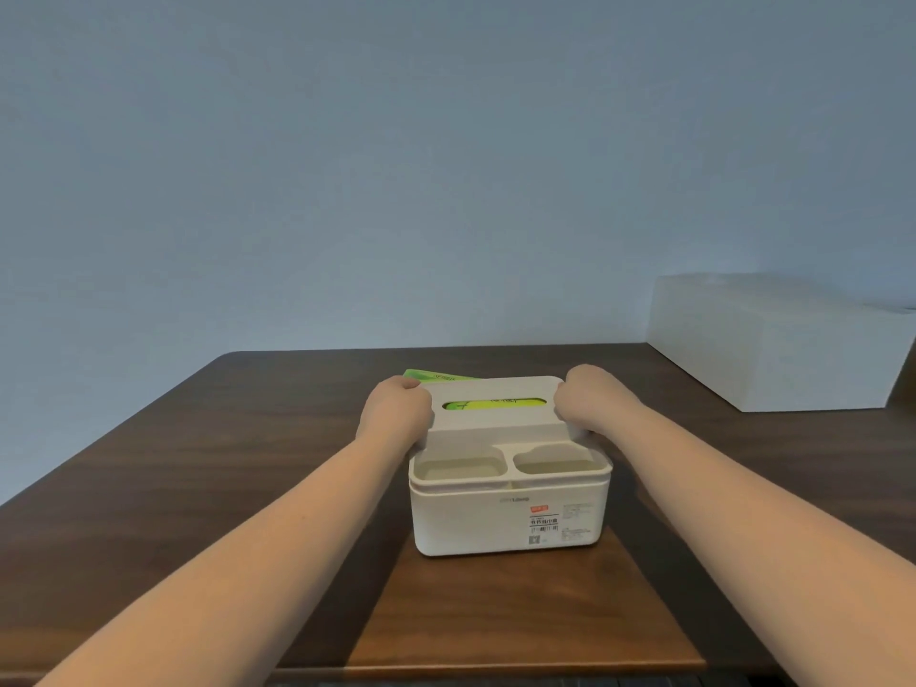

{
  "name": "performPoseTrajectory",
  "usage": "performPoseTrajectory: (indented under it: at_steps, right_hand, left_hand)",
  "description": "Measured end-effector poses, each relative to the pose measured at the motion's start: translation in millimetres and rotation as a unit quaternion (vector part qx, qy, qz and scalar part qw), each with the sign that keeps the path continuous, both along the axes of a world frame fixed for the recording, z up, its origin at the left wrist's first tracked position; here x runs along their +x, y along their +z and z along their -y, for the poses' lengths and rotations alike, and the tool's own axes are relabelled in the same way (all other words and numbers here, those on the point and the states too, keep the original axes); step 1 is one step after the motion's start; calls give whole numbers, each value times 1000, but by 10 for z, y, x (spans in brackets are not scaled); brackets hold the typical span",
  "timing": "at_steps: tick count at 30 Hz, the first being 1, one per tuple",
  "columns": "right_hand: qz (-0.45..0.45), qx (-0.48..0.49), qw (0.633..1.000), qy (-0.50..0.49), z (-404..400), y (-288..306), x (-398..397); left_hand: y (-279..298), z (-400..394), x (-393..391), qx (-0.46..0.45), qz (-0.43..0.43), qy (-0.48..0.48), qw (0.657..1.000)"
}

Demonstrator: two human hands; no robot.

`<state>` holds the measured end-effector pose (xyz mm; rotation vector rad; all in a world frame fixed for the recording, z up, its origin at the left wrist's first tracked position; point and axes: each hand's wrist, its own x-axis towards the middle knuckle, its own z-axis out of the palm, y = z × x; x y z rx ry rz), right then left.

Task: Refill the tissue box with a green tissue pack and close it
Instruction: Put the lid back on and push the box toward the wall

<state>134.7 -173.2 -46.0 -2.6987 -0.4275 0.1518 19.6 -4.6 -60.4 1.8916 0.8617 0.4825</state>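
At the centre of the frame, on a dark wooden table (198,463), stands the white tissue box (510,518), well back from the table's near edge, with bare wood open to its left, right and front. A large white carton (778,344) sits at the far right, well apart from it. The box's lid (495,414) lies across the top, long axis running left to right, its slot showing the green tissue pack (495,404) inside. Two front compartments (510,466) look empty. Behind the lid's far left corner a strip of a second green pack (436,376) shows. The left hand (396,409) and right hand (590,401) are curled closed over the lid's two short ends, gripping it; the fingertips are hidden behind the lid.
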Motion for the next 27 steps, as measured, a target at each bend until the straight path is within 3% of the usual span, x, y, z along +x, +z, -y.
performPoseTrajectory:
  at_steps: [8,13,20,27]
  right_hand:
    - [-26,131,991,-7,153,-99,-183]
    - [-57,171,983,28,340,-172,-432]
    - [-133,246,956,89,679,-332,-611]
    - [-180,340,921,56,742,-453,-699]
  left_hand:
    - [-80,122,-139,1,25,-23,999]
    - [-185,234,-418,-100,75,-55,991]
    - [-374,332,-748,-120,145,-107,976]
    - [-416,382,-818,-125,153,-87,976]
